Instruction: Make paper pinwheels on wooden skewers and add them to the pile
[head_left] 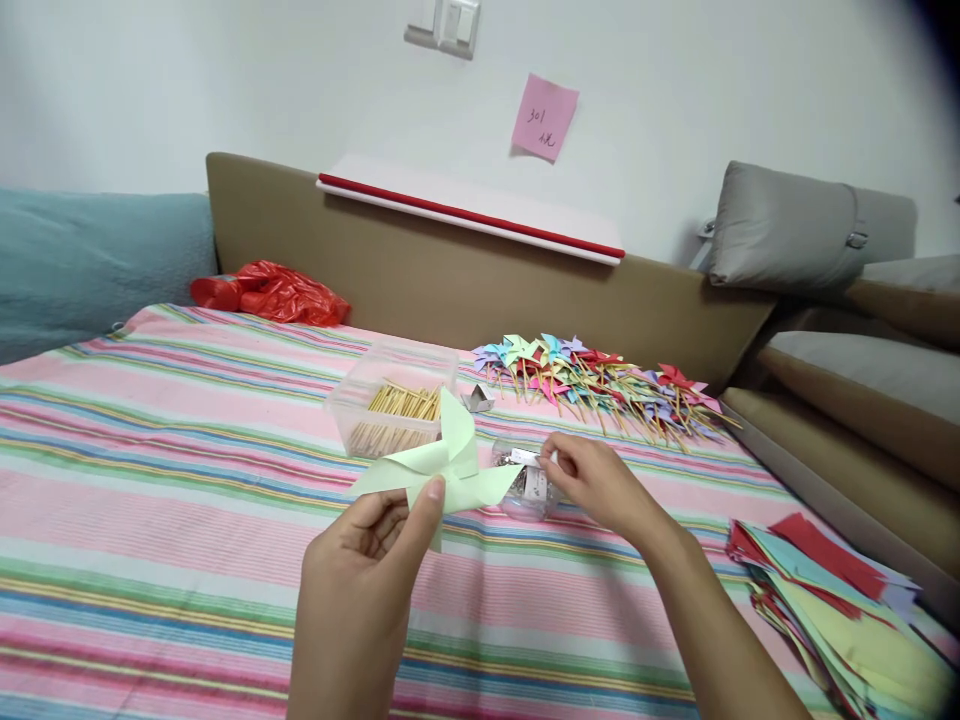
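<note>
My left hand (379, 555) pinches a pale green paper pinwheel (450, 462) near its centre, thumb on the front and fingers behind. Its blades are folded in toward the middle. Over the right side of a small clear plastic box (525, 505), my right hand (589, 480) has thumb and forefinger pressed together. Whatever lies between those fingertips is too small to make out. Small metallic pieces and white labels show in the box. Behind the pinwheel, a larger clear container (346, 425) holds many short wooden sticks (405, 402).
Finished pinwheels on sticks (592, 385) lie heaped at the back right. Coloured paper sheets (840, 600) are stacked at the right. A small grey-white object (478, 398) sits beside the stick container. A red plastic bag (277, 295) lies at the back left, and cushions (847, 400) line the right.
</note>
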